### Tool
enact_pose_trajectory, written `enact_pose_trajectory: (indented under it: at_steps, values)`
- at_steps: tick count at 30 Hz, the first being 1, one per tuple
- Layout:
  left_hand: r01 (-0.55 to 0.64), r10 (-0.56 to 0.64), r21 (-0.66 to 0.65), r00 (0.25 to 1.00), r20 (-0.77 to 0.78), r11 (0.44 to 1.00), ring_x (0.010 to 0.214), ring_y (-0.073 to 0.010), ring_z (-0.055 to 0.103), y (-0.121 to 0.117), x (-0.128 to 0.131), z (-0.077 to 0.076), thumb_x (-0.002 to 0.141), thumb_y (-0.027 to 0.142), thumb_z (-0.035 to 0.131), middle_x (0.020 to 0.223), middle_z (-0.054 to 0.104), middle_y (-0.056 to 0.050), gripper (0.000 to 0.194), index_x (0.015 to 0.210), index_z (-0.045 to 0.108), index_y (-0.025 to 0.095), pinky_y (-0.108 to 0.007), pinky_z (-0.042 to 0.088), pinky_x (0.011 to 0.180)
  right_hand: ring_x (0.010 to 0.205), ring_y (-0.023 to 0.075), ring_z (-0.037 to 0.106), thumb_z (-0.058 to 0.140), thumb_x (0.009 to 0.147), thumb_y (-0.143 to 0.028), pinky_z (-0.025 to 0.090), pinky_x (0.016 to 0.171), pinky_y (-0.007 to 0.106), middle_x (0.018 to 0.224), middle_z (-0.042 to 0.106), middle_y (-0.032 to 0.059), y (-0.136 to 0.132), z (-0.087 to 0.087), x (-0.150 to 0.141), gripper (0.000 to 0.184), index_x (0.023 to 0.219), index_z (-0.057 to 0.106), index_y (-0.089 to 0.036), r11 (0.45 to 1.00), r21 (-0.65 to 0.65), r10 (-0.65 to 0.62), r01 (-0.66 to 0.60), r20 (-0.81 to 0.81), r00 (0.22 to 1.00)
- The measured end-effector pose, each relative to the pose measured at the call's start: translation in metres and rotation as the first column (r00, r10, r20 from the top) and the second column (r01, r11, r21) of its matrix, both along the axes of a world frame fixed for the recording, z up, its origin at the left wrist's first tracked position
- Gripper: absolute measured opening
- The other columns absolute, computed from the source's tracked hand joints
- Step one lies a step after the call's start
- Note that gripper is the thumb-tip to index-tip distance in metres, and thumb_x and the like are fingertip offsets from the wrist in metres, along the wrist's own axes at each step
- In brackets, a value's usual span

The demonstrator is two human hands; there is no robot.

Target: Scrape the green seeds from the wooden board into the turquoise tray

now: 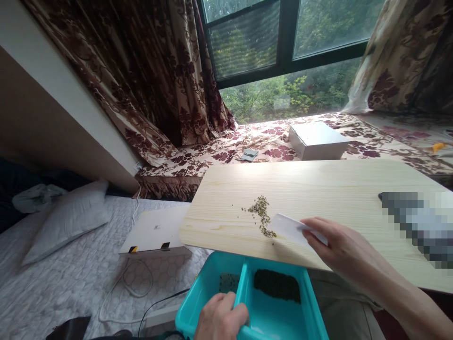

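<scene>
My right hand (336, 248) pinches a white plastic scraper card (292, 228) flat against a pale wooden tabletop (318, 189). The card's left edge touches a small heap of dark green seeds (262, 215) near the table's front edge. Below that edge my left hand (221, 316) grips the rim of a teal plastic tub (311, 307) beside its middle divider. Both halves of the tub hold dark seeds (278, 284), more in the right half.
A white box (316, 139) sits on the floral window seat behind the table. A flat white carton (154, 231) and cables lie on the quilted bed at left, beside a pillow (67, 217). A blurred-out object rests on the table's right end.
</scene>
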State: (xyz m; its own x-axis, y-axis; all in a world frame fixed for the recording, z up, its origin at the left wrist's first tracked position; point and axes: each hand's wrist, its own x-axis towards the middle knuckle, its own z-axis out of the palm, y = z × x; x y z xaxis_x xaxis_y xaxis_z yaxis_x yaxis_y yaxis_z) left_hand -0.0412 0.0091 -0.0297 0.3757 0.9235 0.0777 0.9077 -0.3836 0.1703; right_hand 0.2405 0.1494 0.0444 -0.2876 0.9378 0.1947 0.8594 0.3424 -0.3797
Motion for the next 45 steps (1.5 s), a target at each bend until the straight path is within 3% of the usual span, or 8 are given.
enact_pose_trajectory:
  at_steps: [5,14,20,28,34,45]
  values:
    - [-0.001,0.001,-0.021,0.999,0.044,1.000,0.068,-0.0179,0.061,0.001,-0.001,-0.004,0.081,0.058,0.076,0.072,0.059,0.001,0.040,0.070,0.059,0.024,-0.030,0.034,0.057,0.064,0.0223,0.069,0.047,0.089,-0.030,0.045,0.052,0.029,0.080,0.077,0.0065,-0.008,0.002,0.007,0.025,0.089,0.072,-0.025,1.000,-0.004,-0.007,0.007,-0.008,1.000]
    - [-0.064,0.066,-0.022,0.993,0.102,0.998,0.069,-0.0191,0.060,-0.003,0.001,-0.010,0.061,0.077,0.082,0.073,0.060,0.001,0.057,0.072,0.065,0.025,-0.030,0.036,0.060,0.069,0.0234,0.071,0.046,0.090,-0.031,0.046,0.054,0.029,0.085,0.078,0.0074,-0.010,0.002,0.005,0.028,0.094,0.073,-0.025,1.000,-0.016,-0.016,0.016,0.023,1.000]
    - [-0.078,0.082,-0.046,0.991,0.101,0.996,0.071,-0.0198,0.059,-0.004,0.001,-0.007,0.054,0.074,0.087,0.073,0.059,0.001,0.057,0.072,0.066,0.025,-0.030,0.036,0.061,0.067,0.0213,0.071,0.050,0.089,-0.027,0.045,0.053,0.027,0.084,0.078,0.0059,-0.008,0.002,0.002,0.024,0.092,0.074,-0.025,1.000,-0.006,0.019,-0.019,0.004,1.000]
    - [-0.110,0.149,-0.226,0.975,0.163,0.968,0.078,-0.0201,0.063,-0.004,-0.002,-0.001,0.063,0.062,0.089,0.078,0.062,0.002,0.047,0.074,0.064,0.024,-0.029,0.038,0.065,0.068,0.0232,0.072,0.050,0.088,-0.029,0.047,0.054,0.029,0.086,0.078,0.0071,-0.010,0.003,0.004,0.025,0.093,0.074,-0.025,1.000,-0.012,-0.013,0.013,0.010,1.000]
    - [-0.141,0.173,-0.193,0.972,0.159,0.971,0.080,-0.0205,0.062,-0.007,0.001,-0.003,0.062,0.056,0.091,0.077,0.060,0.002,0.044,0.072,0.063,0.024,-0.029,0.042,0.068,0.067,0.0215,0.071,0.052,0.087,-0.027,0.046,0.053,0.028,0.085,0.078,0.0054,-0.012,0.004,0.003,0.024,0.094,0.075,-0.026,0.999,-0.017,0.028,-0.028,-0.006,1.000]
    - [-0.153,0.179,-0.172,0.972,0.150,0.973,0.075,-0.0194,0.059,-0.006,0.002,0.002,0.063,0.048,0.090,0.074,0.058,0.002,0.039,0.069,0.061,0.023,-0.029,0.036,0.063,0.071,0.0217,0.071,0.050,0.090,-0.027,0.048,0.057,0.027,0.090,0.078,0.0074,-0.016,0.004,0.001,0.026,0.093,0.076,-0.027,0.997,-0.017,0.073,-0.073,0.002,0.997]
